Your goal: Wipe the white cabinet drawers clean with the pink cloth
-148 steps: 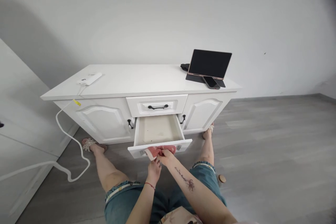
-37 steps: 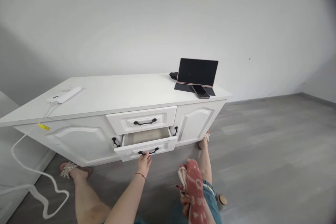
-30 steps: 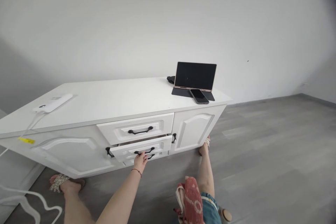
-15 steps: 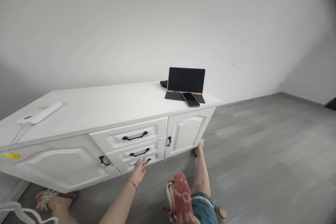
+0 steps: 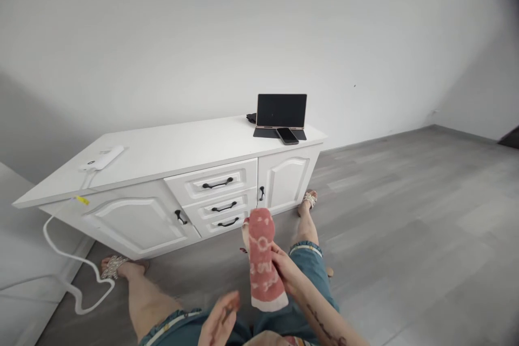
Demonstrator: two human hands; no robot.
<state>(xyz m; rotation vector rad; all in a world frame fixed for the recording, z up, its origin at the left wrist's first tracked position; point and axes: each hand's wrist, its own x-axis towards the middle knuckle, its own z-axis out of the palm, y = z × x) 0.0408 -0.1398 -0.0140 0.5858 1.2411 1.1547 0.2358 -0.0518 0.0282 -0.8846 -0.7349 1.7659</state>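
Note:
A folded red towel point(image 5: 263, 259) with white markings and a pale edge is held up over my lap. My right hand point(image 5: 283, 265) grips it from the right side, fingers closed round the cloth. A pale strip of fabric hangs along the towel's left edge. Lower and to the left, my left hand point(image 5: 222, 316) is apart from the towel, slightly blurred, with its fingers bent, the thumb away from them and nothing held.
In front stands a white cabinet point(image 5: 178, 143) with drawers and doors. On it are a tablet point(image 5: 281, 110), a phone point(image 5: 287, 136) and a power strip point(image 5: 103, 158). A white cable point(image 5: 60, 251) hangs at the left. My sandalled feet are on the grey floor point(image 5: 389, 216).
The towel has risen from low in view, and my right hand on it now shows. My left hand has drawn back from near the drawers. The view has shifted.

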